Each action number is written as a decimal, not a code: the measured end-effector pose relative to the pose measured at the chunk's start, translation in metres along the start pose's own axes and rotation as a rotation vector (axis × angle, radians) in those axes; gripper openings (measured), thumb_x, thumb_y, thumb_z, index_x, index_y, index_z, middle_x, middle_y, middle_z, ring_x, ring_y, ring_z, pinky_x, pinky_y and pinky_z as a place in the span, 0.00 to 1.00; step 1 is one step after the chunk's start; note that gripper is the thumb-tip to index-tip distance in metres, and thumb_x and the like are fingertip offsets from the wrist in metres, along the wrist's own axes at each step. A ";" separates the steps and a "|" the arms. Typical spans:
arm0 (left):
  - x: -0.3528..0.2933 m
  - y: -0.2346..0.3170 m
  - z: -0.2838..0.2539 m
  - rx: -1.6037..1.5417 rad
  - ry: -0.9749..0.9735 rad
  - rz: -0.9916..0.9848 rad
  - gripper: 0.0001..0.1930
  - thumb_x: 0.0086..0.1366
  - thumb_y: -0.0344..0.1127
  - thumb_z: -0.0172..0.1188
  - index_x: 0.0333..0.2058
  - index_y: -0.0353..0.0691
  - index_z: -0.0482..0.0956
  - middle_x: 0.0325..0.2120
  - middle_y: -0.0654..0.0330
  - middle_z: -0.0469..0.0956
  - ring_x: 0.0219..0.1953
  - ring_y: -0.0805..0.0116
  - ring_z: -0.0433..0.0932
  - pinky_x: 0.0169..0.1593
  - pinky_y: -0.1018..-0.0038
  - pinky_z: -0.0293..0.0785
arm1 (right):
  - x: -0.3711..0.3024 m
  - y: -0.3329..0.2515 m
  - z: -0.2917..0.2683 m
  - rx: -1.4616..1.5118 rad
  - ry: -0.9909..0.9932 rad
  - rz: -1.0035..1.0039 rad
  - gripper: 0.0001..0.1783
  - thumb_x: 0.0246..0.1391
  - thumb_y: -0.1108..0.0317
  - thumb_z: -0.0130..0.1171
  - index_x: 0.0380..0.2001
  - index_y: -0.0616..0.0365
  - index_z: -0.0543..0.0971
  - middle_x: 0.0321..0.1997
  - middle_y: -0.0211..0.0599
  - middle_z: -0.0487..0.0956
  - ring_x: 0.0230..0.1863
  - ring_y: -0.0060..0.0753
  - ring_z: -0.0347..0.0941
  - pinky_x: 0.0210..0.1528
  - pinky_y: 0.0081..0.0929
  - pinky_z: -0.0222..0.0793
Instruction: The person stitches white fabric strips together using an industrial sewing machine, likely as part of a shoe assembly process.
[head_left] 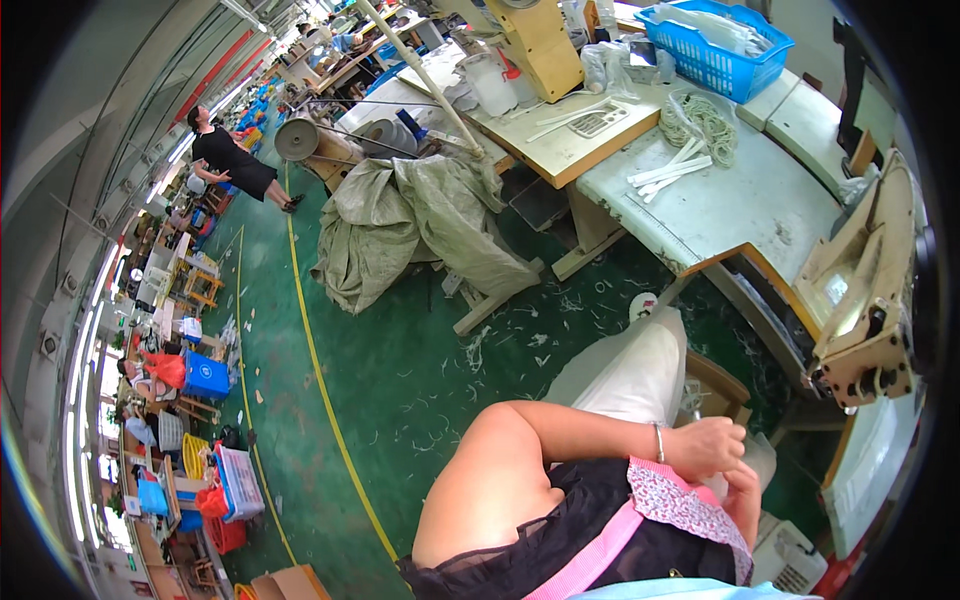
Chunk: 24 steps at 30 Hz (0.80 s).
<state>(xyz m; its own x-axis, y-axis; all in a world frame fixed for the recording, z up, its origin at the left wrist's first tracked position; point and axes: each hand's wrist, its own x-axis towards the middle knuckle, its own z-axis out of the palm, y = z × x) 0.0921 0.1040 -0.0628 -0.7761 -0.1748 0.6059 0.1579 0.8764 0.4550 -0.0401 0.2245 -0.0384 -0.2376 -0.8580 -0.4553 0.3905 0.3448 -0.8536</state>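
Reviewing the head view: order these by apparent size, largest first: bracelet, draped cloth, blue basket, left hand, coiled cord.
1. Draped cloth
2. Blue basket
3. Left hand and coiled cord: they look about alike, so unranked
4. Bracelet

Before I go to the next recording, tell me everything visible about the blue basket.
The blue basket looks like rigid plastic: roughly rectangular, open-topped, with slotted walls. It sits upright at the far side of the pale worktop, loaded with whitish, partly see-through pieces, too unclear to identify. Tangled pale cord lies just in front; whether they touch, I cannot tell.
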 end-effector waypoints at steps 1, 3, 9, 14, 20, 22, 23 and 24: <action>-0.002 0.000 0.003 -0.001 -0.001 0.002 0.09 0.41 0.35 0.65 0.16 0.44 0.72 0.25 0.67 0.71 0.33 0.63 0.71 0.33 0.65 0.66 | -0.001 0.005 0.005 0.045 0.059 -0.018 0.06 0.50 0.80 0.51 0.30 0.62 0.77 0.33 0.30 0.79 0.36 0.23 0.77 0.44 0.21 0.73; -0.012 0.000 0.014 0.136 0.077 0.289 0.08 0.43 0.38 0.63 0.18 0.45 0.72 0.24 0.68 0.70 0.33 0.65 0.70 0.32 0.68 0.66 | 0.017 0.029 -0.041 0.363 -0.073 0.266 0.11 0.52 0.79 0.50 0.36 0.64 0.79 0.38 0.36 0.81 0.41 0.27 0.80 0.49 0.24 0.76; -0.015 -0.006 0.019 0.128 0.118 0.101 0.06 0.45 0.36 0.58 0.19 0.43 0.72 0.25 0.67 0.69 0.32 0.67 0.70 0.32 0.72 0.66 | 0.012 0.038 -0.034 -0.123 -0.049 -0.058 0.11 0.58 0.74 0.50 0.43 0.63 0.76 0.41 0.35 0.80 0.42 0.23 0.78 0.45 0.21 0.73; -0.007 -0.026 0.020 0.122 0.099 0.283 0.06 0.44 0.37 0.58 0.18 0.44 0.71 0.26 0.67 0.70 0.33 0.69 0.70 0.32 0.72 0.66 | 0.026 0.028 -0.023 -0.123 -0.024 -0.035 0.10 0.62 0.71 0.50 0.43 0.61 0.77 0.41 0.32 0.78 0.43 0.20 0.76 0.45 0.19 0.71; 0.026 -0.019 0.045 0.024 0.191 0.513 0.04 0.44 0.36 0.59 0.17 0.50 0.72 0.26 0.70 0.70 0.34 0.69 0.71 0.33 0.73 0.68 | 0.063 0.070 -0.098 0.039 0.117 0.021 0.11 0.65 0.64 0.49 0.36 0.59 0.77 0.31 0.27 0.76 0.31 0.17 0.74 0.31 0.16 0.69; 0.038 -0.018 0.045 0.138 0.081 0.385 0.04 0.45 0.35 0.59 0.18 0.49 0.72 0.27 0.69 0.71 0.33 0.69 0.72 0.33 0.72 0.70 | 0.050 0.052 -0.105 0.274 0.135 0.051 0.12 0.65 0.63 0.49 0.32 0.57 0.76 0.26 0.24 0.74 0.27 0.15 0.72 0.26 0.16 0.67; 0.036 -0.018 0.038 0.107 0.093 0.194 0.04 0.45 0.35 0.59 0.20 0.48 0.72 0.27 0.67 0.72 0.33 0.66 0.73 0.34 0.70 0.72 | 0.060 0.023 -0.102 0.201 0.103 -0.080 0.13 0.66 0.62 0.50 0.30 0.56 0.76 0.24 0.22 0.73 0.25 0.15 0.71 0.24 0.16 0.66; 0.047 -0.032 0.021 -0.101 -0.085 0.115 0.05 0.46 0.34 0.62 0.22 0.45 0.74 0.28 0.63 0.72 0.34 0.62 0.73 0.36 0.68 0.72 | 0.050 0.001 -0.101 0.056 0.288 -0.060 0.15 0.65 0.58 0.51 0.28 0.54 0.76 0.21 0.22 0.71 0.23 0.15 0.70 0.21 0.17 0.63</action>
<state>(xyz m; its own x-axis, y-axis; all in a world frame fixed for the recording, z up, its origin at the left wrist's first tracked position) 0.0379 0.0768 -0.0627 -0.7974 -0.0338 0.6025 0.3060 0.8379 0.4520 -0.1412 0.2201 -0.0874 -0.5011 -0.7305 -0.4640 0.4150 0.2677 -0.8696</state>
